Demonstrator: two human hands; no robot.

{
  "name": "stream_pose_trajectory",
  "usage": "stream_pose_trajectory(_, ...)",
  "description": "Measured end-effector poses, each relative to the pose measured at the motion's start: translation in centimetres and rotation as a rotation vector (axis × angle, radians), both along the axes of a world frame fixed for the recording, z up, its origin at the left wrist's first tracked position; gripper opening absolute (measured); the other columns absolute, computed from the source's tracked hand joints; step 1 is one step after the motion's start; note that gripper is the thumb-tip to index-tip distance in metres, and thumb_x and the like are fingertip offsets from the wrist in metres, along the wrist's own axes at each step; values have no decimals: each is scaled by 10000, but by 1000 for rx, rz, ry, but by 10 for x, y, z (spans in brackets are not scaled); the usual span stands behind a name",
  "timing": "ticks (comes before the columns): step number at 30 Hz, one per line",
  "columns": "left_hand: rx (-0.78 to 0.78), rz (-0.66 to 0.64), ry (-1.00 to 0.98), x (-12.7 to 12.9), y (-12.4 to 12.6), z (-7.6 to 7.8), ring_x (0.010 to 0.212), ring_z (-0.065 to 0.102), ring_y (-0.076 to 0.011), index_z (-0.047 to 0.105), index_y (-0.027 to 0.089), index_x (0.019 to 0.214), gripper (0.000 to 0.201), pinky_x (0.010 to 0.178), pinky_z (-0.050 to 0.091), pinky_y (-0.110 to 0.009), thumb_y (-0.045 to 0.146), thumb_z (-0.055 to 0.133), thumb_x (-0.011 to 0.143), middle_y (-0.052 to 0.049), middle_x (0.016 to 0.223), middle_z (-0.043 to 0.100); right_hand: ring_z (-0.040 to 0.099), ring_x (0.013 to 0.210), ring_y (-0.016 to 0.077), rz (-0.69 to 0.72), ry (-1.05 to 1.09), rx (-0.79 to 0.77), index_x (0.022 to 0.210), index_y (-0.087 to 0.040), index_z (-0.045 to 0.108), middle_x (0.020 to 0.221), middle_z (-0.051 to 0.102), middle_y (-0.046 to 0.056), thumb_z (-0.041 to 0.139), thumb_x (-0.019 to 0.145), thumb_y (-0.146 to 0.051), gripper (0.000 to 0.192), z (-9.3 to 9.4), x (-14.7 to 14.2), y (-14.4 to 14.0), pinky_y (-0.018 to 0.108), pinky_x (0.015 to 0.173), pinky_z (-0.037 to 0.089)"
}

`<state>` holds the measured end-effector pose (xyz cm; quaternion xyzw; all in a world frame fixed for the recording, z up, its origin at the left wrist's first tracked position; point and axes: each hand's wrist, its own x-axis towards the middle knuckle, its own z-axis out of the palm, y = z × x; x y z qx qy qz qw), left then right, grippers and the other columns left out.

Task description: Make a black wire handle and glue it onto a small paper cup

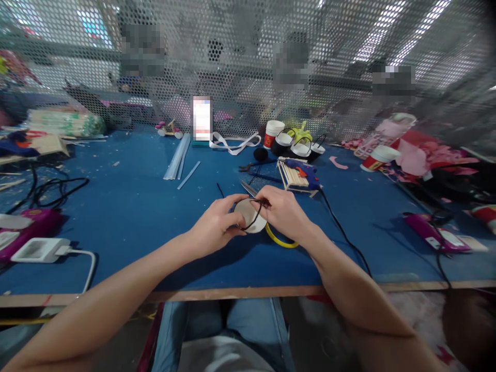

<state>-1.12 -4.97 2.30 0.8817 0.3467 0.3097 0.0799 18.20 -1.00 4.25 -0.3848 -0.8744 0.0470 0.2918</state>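
Note:
A paper cup (253,219) with a white inside is tipped so that its mouth faces me. My left hand (219,222) is closed around the cup's left side, with the thumb at the rim. A thin black cord (259,214) arches across the mouth like a handle. My right hand (284,209) is closed, pinching the cord's end at the upper right of the rim. Beneath the right hand lie scissors with a yellow handle (281,242), partly hidden, a blade (248,189) poking out beyond the fingers. The cup's outer wall is mostly hidden.
Behind my hands, a blue glue gun (306,174) rests on a small wooden-stick rack (290,175). Farther back stand a red-and-white cup (273,132) and black cups with handles (300,150). Clear glue sticks (179,157) lie left. Purple power strips (436,232) flank the blue table (132,206).

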Motion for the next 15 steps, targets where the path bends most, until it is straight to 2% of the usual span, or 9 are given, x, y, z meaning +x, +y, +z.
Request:
stream_pose_trajectory(10,55,-24,-7,-1,2,-2,1129,507,-265,606,146,753,64,869,452,-420,192,571,780,-152,1246,494,449,562,97,25,56,8,650,-172,480,611,488,-14,549,773,-134,146,1,0,0,217,536,326)
stream_pose_trajectory(15,148,-29,-16,-3,4,-1,1151,481,-263,601,141,750,102,884,437,-423,187,529,804,-147,1267,484,460,580,104,27,107,103,676,-171,499,638,500,-3,542,783,-132,122,0,0,-2,228,544,344)
